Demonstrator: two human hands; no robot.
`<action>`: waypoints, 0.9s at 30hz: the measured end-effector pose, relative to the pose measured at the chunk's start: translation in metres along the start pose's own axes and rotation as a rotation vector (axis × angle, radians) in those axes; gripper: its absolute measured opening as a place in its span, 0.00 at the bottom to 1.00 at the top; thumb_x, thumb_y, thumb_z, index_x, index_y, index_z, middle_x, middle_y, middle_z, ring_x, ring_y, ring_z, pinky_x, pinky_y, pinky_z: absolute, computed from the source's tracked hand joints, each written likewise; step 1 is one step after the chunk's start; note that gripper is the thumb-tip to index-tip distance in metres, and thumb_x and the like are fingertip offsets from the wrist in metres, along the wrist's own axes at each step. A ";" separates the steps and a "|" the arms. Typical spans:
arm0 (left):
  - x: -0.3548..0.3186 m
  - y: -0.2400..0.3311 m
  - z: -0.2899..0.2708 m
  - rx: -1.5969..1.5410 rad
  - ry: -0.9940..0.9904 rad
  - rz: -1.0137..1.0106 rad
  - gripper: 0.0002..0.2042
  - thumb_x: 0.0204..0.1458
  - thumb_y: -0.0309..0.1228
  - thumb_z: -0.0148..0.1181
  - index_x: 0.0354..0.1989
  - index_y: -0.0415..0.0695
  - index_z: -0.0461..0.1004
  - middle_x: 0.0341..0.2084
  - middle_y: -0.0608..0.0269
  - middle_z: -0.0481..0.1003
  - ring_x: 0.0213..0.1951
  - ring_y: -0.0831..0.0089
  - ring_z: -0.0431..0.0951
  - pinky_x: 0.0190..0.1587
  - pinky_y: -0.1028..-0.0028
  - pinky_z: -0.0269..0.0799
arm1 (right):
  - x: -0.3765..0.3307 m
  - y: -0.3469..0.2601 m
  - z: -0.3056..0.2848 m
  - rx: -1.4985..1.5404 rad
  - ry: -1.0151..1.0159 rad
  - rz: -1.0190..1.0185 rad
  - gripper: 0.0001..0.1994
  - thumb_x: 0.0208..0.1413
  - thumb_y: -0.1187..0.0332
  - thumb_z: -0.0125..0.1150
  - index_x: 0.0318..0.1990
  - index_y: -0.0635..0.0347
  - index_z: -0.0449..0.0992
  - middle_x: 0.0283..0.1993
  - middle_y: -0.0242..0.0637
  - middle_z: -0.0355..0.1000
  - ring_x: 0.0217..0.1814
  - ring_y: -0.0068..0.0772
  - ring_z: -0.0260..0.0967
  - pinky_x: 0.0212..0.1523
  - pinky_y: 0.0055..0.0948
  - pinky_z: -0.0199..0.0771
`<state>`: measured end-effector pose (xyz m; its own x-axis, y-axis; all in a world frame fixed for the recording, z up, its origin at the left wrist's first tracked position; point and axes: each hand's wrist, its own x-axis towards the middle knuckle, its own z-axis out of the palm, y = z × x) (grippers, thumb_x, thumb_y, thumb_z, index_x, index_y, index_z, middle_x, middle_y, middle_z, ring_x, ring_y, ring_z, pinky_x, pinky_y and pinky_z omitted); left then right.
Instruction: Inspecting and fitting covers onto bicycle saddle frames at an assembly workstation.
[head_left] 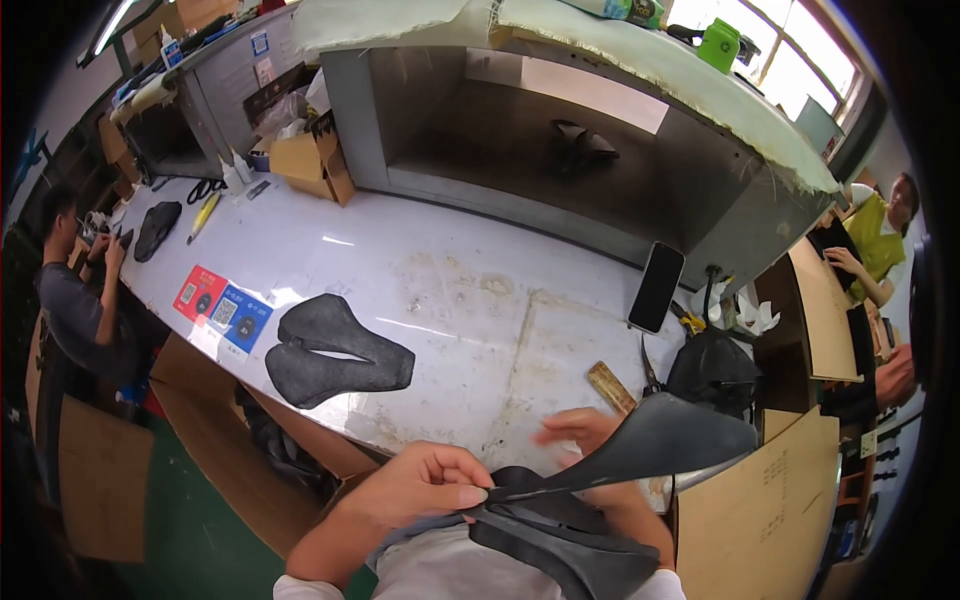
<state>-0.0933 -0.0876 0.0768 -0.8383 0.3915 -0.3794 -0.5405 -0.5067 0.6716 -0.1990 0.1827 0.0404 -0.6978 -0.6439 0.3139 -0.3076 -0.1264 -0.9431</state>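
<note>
My left hand (425,485) pinches the edge of a thin black cover sheet (655,440) where it meets a black saddle body (560,540) held against my lap. My right hand (580,432) lies partly hidden under the lifted sheet, its fingers closed on it from below. A second black saddle pad (335,352) lies flat on the white workbench (450,290), to the left of my hands and untouched.
A black phone (656,287) leans against the grey shelf unit. A wooden ruler (610,386) and scissors (648,368) lie near a black saddle (712,368) at the right. Red and blue cards (222,305) sit at the left edge. Other people work at the far left and right.
</note>
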 end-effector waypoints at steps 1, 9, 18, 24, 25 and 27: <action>0.007 -0.008 0.000 -0.009 -0.002 0.000 0.08 0.54 0.24 0.64 0.39 0.34 0.77 0.28 0.63 0.79 0.20 0.87 0.70 0.22 0.86 0.58 | 0.012 0.007 0.026 -0.528 0.013 -0.233 0.18 0.48 0.74 0.70 0.45 0.71 0.72 0.45 0.58 0.76 0.42 0.53 0.78 0.51 0.43 0.76; 0.025 -0.040 0.004 -0.298 -0.069 0.054 0.07 0.60 0.24 0.56 0.44 0.35 0.73 0.29 0.53 0.79 0.16 0.88 0.63 0.17 0.88 0.51 | -0.013 0.003 0.061 -0.461 0.343 -0.547 0.12 0.52 0.76 0.66 0.43 0.66 0.74 0.49 0.46 0.72 0.52 0.49 0.72 0.52 0.46 0.74; 0.015 -0.049 0.019 -0.217 -0.072 0.048 0.09 0.60 0.25 0.59 0.47 0.38 0.74 0.32 0.58 0.81 0.22 0.90 0.67 0.21 0.87 0.53 | -0.021 -0.012 0.047 -0.335 0.111 -0.363 0.15 0.44 0.78 0.71 0.41 0.64 0.76 0.47 0.52 0.73 0.45 0.49 0.74 0.45 0.42 0.76; 0.015 -0.037 0.032 -0.105 0.012 -0.026 0.09 0.57 0.23 0.61 0.44 0.36 0.75 0.26 0.65 0.78 0.18 0.88 0.64 0.21 0.85 0.56 | -0.033 -0.009 0.051 -0.386 0.217 -0.437 0.16 0.42 0.75 0.74 0.41 0.64 0.77 0.44 0.44 0.72 0.40 0.41 0.74 0.35 0.33 0.76; 0.015 -0.035 0.033 -0.074 0.022 -0.022 0.08 0.57 0.23 0.61 0.44 0.36 0.75 0.26 0.65 0.78 0.18 0.88 0.64 0.22 0.84 0.58 | -0.034 -0.009 0.051 -0.386 0.216 -0.433 0.16 0.42 0.75 0.74 0.41 0.64 0.77 0.44 0.44 0.72 0.40 0.41 0.74 0.35 0.33 0.76; 0.014 -0.036 0.032 -0.045 0.035 -0.018 0.08 0.57 0.23 0.60 0.43 0.36 0.75 0.26 0.65 0.78 0.18 0.88 0.64 0.23 0.84 0.59 | -0.032 -0.008 0.053 -0.363 0.224 -0.413 0.16 0.43 0.75 0.73 0.41 0.64 0.77 0.43 0.44 0.72 0.40 0.40 0.74 0.33 0.34 0.74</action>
<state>-0.0831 -0.0388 0.0679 -0.8302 0.3743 -0.4131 -0.5572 -0.5341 0.6358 -0.1403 0.1642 0.0323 -0.5808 -0.4165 0.6995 -0.7566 -0.0409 -0.6526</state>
